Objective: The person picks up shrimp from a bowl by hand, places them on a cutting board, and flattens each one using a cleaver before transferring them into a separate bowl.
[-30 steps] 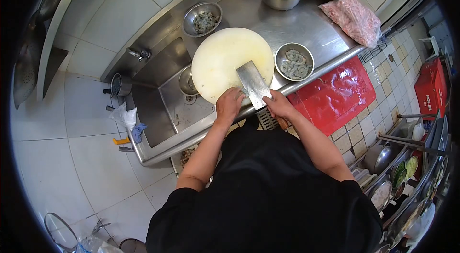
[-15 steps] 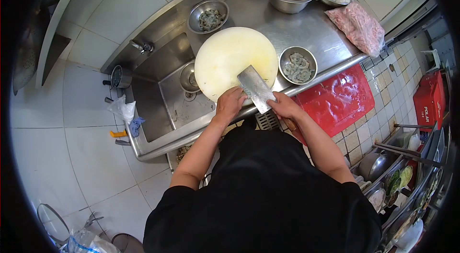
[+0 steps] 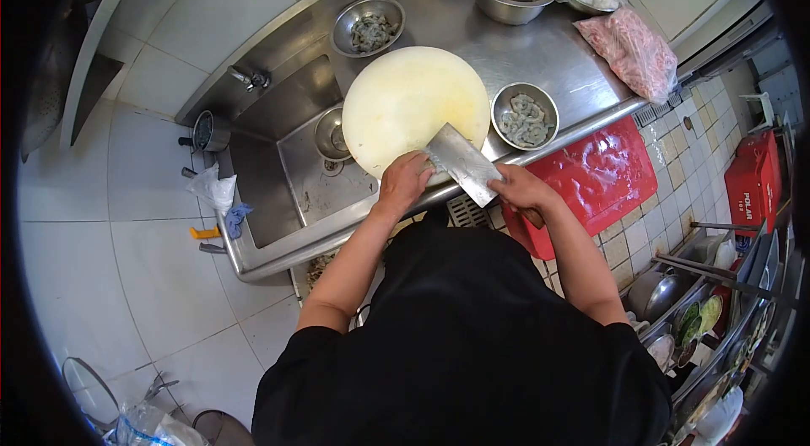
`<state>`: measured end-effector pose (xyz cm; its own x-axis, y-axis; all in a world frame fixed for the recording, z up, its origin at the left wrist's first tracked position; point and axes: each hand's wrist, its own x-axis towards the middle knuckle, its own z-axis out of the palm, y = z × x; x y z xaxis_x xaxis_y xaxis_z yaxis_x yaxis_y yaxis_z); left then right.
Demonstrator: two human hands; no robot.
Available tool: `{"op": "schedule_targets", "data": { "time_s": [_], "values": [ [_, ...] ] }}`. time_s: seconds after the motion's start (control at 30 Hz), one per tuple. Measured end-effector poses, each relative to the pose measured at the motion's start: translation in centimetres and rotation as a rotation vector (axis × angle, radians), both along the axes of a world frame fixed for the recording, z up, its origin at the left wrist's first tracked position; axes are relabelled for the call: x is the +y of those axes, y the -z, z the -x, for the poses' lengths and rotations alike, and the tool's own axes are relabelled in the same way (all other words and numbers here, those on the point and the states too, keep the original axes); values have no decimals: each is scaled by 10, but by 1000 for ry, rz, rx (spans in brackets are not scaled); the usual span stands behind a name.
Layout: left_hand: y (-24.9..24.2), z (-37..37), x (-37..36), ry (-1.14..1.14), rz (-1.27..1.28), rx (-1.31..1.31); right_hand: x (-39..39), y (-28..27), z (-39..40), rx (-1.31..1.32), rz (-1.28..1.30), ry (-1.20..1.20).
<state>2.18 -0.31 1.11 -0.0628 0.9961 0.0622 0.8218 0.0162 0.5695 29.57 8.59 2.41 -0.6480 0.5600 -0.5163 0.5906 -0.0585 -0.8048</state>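
My right hand [image 3: 516,188] is wrapped round the handle of a cleaver [image 3: 462,164]. Its broad blade slants over the near right edge of a round, thick cutting board [image 3: 405,100]. On the near edge of that board, my left hand [image 3: 405,178] has its fingers bent together at a small greyish shrimp [image 3: 433,166], just left of the blade; most of the shrimp is hidden. Right of the board sits a steel bowl [image 3: 549,135] with peeled shrimp [image 3: 525,121] in it. Behind the board, another steel bowl [image 3: 339,39] holds greyish shrimp [image 3: 371,32].
Left of the board is a steel sink [image 3: 291,184] with a small bowl [image 3: 325,142] and a tap [image 3: 250,77]. A large steel bowl [image 3: 511,9] and a bag of pink pieces [image 3: 631,54] stand on the counter's right. Below the edge lies a red plastic lid [image 3: 603,180].
My right hand and the cleaver have shifted slightly right and toward me, the blade drawing away from my left fingers. My left hand stays nearly in place.
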Motion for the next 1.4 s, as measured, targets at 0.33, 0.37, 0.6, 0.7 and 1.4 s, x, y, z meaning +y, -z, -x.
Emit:
{"op": "schedule_targets", "data": {
  "time_s": [0.33,0.37,0.6,0.7,1.4],
  "values": [
    [3,22,34,241,12,-54,-32,-39,-20,-114,-325,216],
    [4,27,40,322,68,-52,-35,-41,-24,-114,-330,217],
    [-11,92,113,201,103,6,-54,-37,-73,-35,-283,575],
    [-33,141,168,-134,-131,2,-67,-36,-94,42,-205,756],
    [45,-163,211,646,382,184,-175,-27,-150,128,-63,1273]
  ]
}}
